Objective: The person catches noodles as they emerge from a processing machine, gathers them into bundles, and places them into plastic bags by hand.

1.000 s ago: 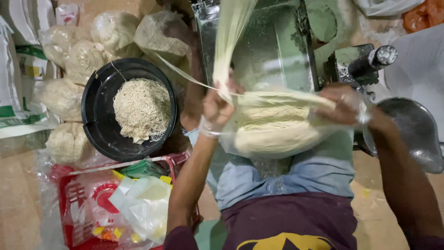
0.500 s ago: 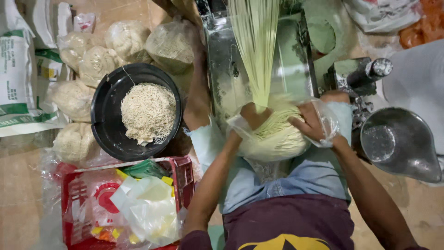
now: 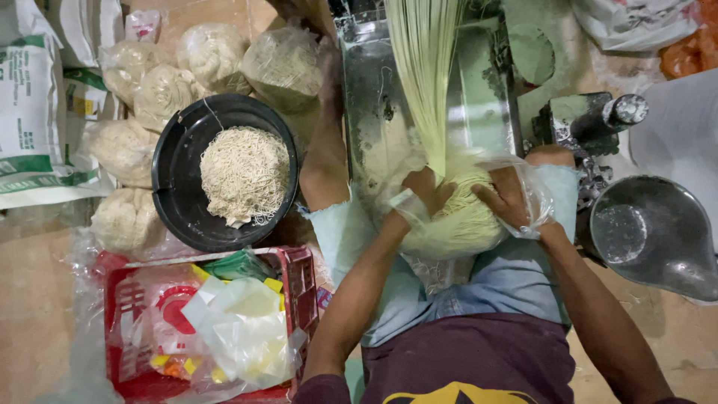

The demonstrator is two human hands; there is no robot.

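We watch fresh noodles [image 3: 426, 82] stream down the steel machine [image 3: 374, 127] in one narrow, straight curtain, where a second ago the strands were pulled out in wide loops across our lap. The bundle has since been gathered in, which suggests this portion is nearly bagged. The noodle mound [image 3: 456, 224] now sits low against our knees, inside a clear bag [image 3: 535, 198], just below the chute. To our left stands a black bowl [image 3: 176, 179] holding a paler heap of cut noodles [image 3: 245, 174], ringed by filled bags [image 3: 161, 90], with a red crate [image 3: 303, 280] of empty plastic bags near our knee. A steel scoop [image 3: 651, 239] lies off to the right. Our left hand [image 3: 422, 196] has come inward and curls over the mound's top, fingers clenched on strands and the bag's edge. Our right hand [image 3: 508, 198], fingers [image 3: 486, 196] spread, presses the bag's rim against the mound, so the noodles lie between and under both hands.
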